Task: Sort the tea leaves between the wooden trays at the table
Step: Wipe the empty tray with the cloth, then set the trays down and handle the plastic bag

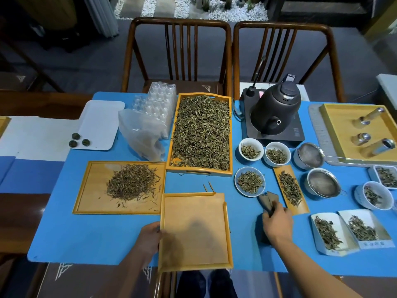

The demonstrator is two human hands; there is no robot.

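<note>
An empty square wooden tray [194, 231] lies at the table's near edge, and my left hand [150, 239] grips its left rim. A flat wooden tray [90, 190] to the left holds a heap of thin sorted tea leaves [132, 181]. Behind the empty tray stands a long deep wooden tray [231, 136] filled with mixed tea leaves [202, 132]. My right hand [277, 224] rests on the blue mat to the right, shut on a folded grey-brown cloth [268, 200]. Two thin wooden sticks [208, 187] lie just beyond the empty tray.
A black kettle [276, 110] on its base stands at the back right. White bowls of tea [250, 181], a narrow wooden scoop of leaves [290, 189], two metal strainers [322, 182] and paper boxes of leaves [326, 232] crowd the right. Plastic packaging [148, 123] sits at the left back.
</note>
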